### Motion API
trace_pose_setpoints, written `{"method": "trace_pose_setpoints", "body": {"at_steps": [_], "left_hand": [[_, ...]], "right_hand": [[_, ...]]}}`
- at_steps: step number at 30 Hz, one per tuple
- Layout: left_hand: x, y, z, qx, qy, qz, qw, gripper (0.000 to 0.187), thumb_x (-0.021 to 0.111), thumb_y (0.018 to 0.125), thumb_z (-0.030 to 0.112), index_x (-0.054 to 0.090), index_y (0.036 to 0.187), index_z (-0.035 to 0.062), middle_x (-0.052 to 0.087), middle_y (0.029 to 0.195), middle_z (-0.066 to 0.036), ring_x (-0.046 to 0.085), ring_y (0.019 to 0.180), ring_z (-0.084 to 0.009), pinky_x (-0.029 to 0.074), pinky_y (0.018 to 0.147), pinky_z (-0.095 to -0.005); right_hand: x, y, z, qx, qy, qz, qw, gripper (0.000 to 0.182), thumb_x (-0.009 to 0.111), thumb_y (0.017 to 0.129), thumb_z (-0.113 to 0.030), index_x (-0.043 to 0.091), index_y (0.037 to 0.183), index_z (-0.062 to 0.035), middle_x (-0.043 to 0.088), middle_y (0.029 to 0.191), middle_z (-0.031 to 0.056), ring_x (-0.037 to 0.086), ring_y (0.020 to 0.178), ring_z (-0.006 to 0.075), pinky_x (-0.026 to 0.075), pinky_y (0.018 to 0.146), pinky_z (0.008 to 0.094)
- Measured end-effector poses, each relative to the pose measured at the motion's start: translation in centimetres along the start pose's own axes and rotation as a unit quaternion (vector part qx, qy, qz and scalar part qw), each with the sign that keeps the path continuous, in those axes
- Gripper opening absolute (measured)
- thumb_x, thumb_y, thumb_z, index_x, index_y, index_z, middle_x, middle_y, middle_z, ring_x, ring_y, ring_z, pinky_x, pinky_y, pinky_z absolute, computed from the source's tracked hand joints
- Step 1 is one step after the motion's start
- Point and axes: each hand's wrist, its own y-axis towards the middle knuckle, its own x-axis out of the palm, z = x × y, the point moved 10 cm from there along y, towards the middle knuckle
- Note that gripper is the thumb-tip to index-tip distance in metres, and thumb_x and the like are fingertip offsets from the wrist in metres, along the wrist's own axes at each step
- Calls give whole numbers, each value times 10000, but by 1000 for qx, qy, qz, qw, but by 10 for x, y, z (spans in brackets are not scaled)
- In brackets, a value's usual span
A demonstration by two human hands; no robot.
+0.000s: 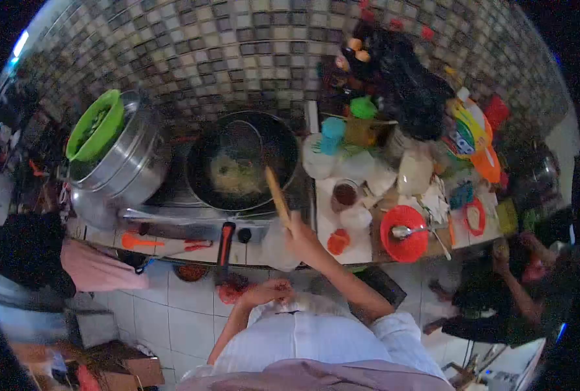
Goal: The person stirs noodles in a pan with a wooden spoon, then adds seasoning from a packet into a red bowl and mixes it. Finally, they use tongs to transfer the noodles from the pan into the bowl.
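My right hand (300,236) is wrapped round the wooden handle of a skimmer (277,195). Its round rim appears to rest inside a dark wok (197,189) on the stove. Pale, greenish food (232,174) lies in liquid at the bottom of the wok. My left hand (272,291) is held at my waist, fingers curled together, below the counter edge; whatever is in it, if anything, is too small to make out. Between my hands and the wok, the wok's black-and-red handle (225,244) points toward me.
A steel steamer pot (130,163) with a green basket (94,127) stands left of the wok. To the right are a red bowl (404,244) with a spoon, a cup of dark sauce (345,194) and several packets. Another person (518,287) sits low at the right.
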Motion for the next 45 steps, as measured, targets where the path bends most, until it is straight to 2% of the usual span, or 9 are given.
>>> {"method": "trace_pose_setpoints", "body": {"at_steps": [7, 12, 14, 17, 21, 27, 32, 37, 45], "left_hand": [[31, 31, 12, -91, 69, 25, 993, 204, 447, 851, 220, 544, 825, 42, 494, 679, 13, 433, 592, -78, 379, 536, -219], [75, 61, 32, -102, 36, -39, 993, 263, 405, 891, 305, 499, 874, 60, 480, 696, 13, 434, 610, -63, 390, 550, -207], [90, 77, 44, -90, 34, -34, 995, 249, 415, 888, 301, 484, 901, 62, 485, 705, 12, 440, 613, -61, 391, 551, -203], [105, 103, 62, -89, 44, -12, 995, 296, 410, 886, 323, 433, 1015, 57, 487, 786, -8, 449, 684, -87, 399, 607, -220], [119, 140, 67, -24, 2, 32, 999, 494, 423, 883, 294, 216, 1272, 71, 545, 793, -50, 512, 678, -90, 428, 581, -223], [144, 188, 66, -24, -103, 90, 990, 754, 411, 885, 284, -227, 1281, 216, 563, 936, -145, 582, 717, -171, 490, 580, -295], [150, 206, 74, -13, -173, 156, 972, 708, 402, 888, 265, -184, 1285, 281, 529, 1015, -149, 590, 738, -201, 508, 591, -314], [148, 207, 83, 35, -204, 202, 957, 657, 402, 888, 234, -107, 1299, 279, 459, 1122, -139, 587, 761, -212, 515, 583, -311], [147, 207, 84, 20, -225, 215, 950, 643, 399, 887, 204, -73, 1316, 278, 433, 1155, -119, 591, 758, -207, 516, 562, -298]], "right_hand": [[-66, -23, -23, 74, -6, -49, 996, 534, 514, 812, -269, 308, 1168, 72, 565, 848, 234, 582, 690, 320, 449, 625, 390], [-204, -82, -13, -6, -25, 97, 995, 368, 497, 808, -150, 403, 1130, 2, 534, 965, 182, 514, 906, 317, 412, 769, 377], [-264, -105, 42, 187, -163, 156, 956, 338, 485, 797, -125, 436, 1113, -16, 484, 1036, 188, 426, 1014, 354, 331, 865, 415], [-324, -123, 99, 196, -379, 200, 882, 340, 510, 779, -156, 463, 1090, -30, 469, 1075, 174, 390, 1056, 352, 310, 876, 436], [-317, -117, 166, 157, -414, 57, 895, 359, 551, 752, -232, 493, 1048, -39, 466, 1092, 157, 378, 1069, 342, 309, 875, 447], [-295, -115, 187, 175, -368, -129, 904, 268, 579, 723, -273, 533, 877, -58, 562, 910, 133, 523, 885, 322, 410, 743, 434], [-303, -125, 147, 62, -368, -85, 924, 182, 539, 735, -201, 555, 889, -106, 584, 799, 114, 578, 690, 298, 465, 606, 425], [-327, -126, 121, -13, -463, 11, 886, 270, 494, 716, -116, 563, 976, -133, 569, 842, 78, 551, 832, 268, 478, 638, 386], [-313, -104, 156, -56, -426, -55, 901, 254, 476, 728, -148, 530, 973, -115, 542, 895, 64, 530, 895, 241, 465, 690, 354]]}}
